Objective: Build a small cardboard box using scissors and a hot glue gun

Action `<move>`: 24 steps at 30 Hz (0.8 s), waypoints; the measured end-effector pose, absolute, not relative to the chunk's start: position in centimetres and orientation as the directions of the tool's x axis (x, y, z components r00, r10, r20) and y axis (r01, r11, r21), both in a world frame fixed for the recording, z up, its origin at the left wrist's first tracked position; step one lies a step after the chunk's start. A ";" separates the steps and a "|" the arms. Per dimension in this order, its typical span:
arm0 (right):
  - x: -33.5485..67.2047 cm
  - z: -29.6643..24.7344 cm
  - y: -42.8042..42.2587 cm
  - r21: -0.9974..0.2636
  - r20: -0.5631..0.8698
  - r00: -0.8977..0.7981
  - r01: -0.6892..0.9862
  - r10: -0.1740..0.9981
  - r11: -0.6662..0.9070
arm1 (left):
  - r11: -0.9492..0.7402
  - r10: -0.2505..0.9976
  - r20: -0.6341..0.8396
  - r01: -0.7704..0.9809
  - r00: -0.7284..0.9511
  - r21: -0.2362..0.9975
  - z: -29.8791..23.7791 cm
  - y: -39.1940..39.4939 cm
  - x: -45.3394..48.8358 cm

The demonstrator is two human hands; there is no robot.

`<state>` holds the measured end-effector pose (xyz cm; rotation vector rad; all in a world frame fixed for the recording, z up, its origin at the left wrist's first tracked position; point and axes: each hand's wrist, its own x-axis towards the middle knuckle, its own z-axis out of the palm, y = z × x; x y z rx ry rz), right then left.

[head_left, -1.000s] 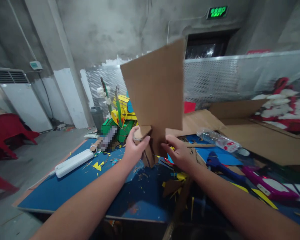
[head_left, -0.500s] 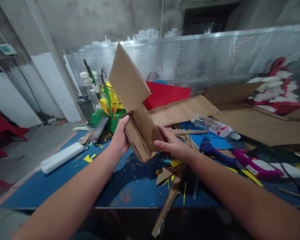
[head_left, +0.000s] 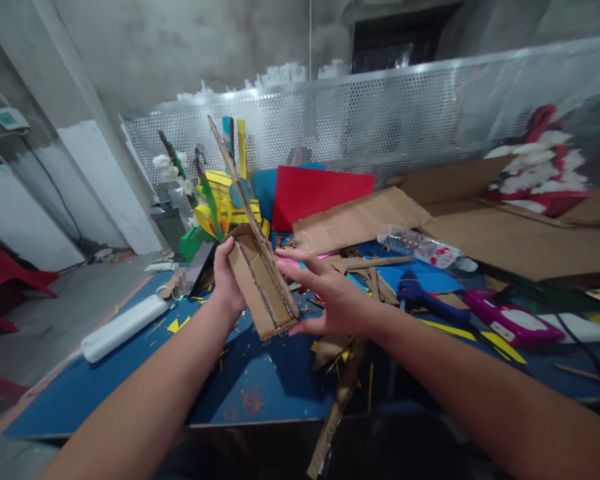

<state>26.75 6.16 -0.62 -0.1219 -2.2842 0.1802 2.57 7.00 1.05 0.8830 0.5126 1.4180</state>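
A narrow cardboard box hangs tilted above the blue table, its hollow side facing me. Its tall side panel now shows edge-on, rising up and to the left. My left hand is closed around the box's left side, with the thumb on its upper edge. Beside the right side, my right hand has its fingers spread. Its thumb is close to the lower right corner; whether it touches, I cannot tell. Under the right hand, a cardboard strip overhangs the table's front edge.
A blue glue gun and a purple-and-white device lie at the right. Behind are cardboard sheets and red card. A white power strip lies left on the blue table, among yellow scraps.
The box has been turned so its tall panel went from broad face to edge-on, and it moved slightly left. My right hand has loosened from the panel and its fingers have spread.
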 end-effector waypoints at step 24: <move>26.7 0.6 3.5 -0.061 0.703 -0.702 0.104 0.116 0.993 | -0.044 0.947 0.249 -0.688 0.202 0.724 0.3 6.3 3.4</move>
